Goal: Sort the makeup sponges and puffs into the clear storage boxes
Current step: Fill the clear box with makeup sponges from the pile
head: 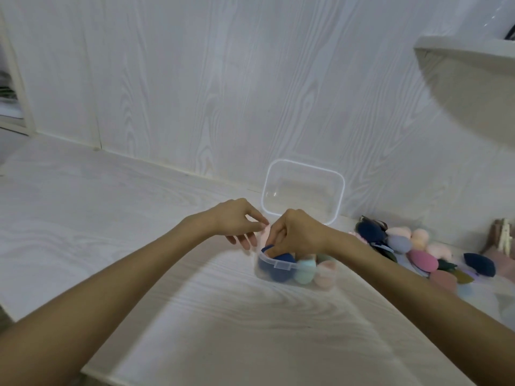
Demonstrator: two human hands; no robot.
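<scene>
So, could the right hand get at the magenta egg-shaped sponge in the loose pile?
Probably yes: the magenta egg-shaped sponge lies uncovered at the pile's near edge, beside the right hand, which is currently busy at the clear plastic box.

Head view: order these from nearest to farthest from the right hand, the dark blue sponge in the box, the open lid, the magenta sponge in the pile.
From the right hand:
1. Dark blue sponge, under its fingers, in the box.
2. Open lid, just behind.
3. Magenta sponge, off right in the pile.
</scene>
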